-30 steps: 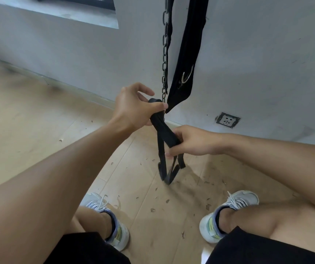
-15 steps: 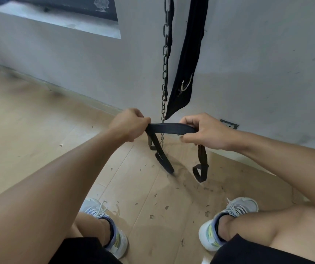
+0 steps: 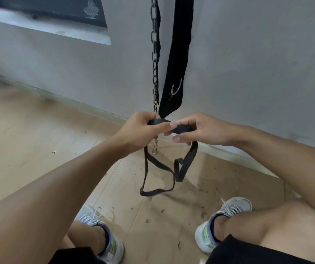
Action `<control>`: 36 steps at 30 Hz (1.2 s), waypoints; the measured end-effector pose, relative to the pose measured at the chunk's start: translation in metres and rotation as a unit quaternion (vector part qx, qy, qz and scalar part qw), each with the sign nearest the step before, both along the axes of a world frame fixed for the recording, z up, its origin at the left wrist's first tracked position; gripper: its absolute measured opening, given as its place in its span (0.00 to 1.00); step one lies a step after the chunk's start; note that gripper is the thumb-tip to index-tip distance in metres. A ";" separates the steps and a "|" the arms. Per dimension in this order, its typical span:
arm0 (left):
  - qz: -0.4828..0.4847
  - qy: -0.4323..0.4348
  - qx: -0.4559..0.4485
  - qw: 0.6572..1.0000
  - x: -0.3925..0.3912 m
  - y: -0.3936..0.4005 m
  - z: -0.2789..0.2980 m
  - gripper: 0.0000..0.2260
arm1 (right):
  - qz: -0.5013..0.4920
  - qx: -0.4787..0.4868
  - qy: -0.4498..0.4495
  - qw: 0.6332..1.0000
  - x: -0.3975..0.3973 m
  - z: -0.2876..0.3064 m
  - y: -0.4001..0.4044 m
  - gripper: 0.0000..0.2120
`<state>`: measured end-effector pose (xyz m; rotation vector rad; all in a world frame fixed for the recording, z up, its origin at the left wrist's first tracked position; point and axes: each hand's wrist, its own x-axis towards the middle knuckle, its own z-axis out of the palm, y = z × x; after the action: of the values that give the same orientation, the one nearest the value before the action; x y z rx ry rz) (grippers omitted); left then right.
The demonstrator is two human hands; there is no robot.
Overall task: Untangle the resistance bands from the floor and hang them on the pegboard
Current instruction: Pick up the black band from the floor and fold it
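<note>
Soft, even daylight fills the room, brightest on the sill of the recess [image 3: 44, 28] at upper left, which shows a pale bluish cast. No glare and no hard highlights. Shadows are faint and diffuse: a dim patch lies on the floor [image 3: 29, 134] under the dangling black strap [image 3: 158, 180]. The strap's lower loop is smeared by motion blur. Wide-angle distortion bends the wall base and stretches both forearms at the frame edges. Overall sharpness is moderate, with compression softening fine texture.

Black band [image 3: 186, 164], dark chain [image 3: 155, 54], grey wall [image 3: 257, 63], tan wood-grain floor [image 3: 29, 130], pale grey shoes [image 3: 231, 208]
</note>
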<state>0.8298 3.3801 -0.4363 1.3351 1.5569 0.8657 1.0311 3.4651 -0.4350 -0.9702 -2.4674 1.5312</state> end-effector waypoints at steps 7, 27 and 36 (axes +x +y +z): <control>0.124 -0.048 0.060 0.989 0.001 0.003 0.005 0.16 | -0.036 0.065 -0.105 0.992 0.002 -0.028 0.008 0.05; 0.047 0.054 0.126 0.989 -0.002 0.000 -0.003 0.12 | -0.061 -0.060 -0.017 0.996 0.004 -0.041 0.011 0.13; 0.208 0.025 0.108 0.972 -0.024 0.007 -0.002 0.12 | 0.014 -0.109 -0.146 0.983 0.013 -0.062 0.017 0.12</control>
<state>0.8054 3.3871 -0.4379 1.2013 1.8598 1.2983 1.0446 3.4822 -0.4969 -1.2832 -2.5463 1.8178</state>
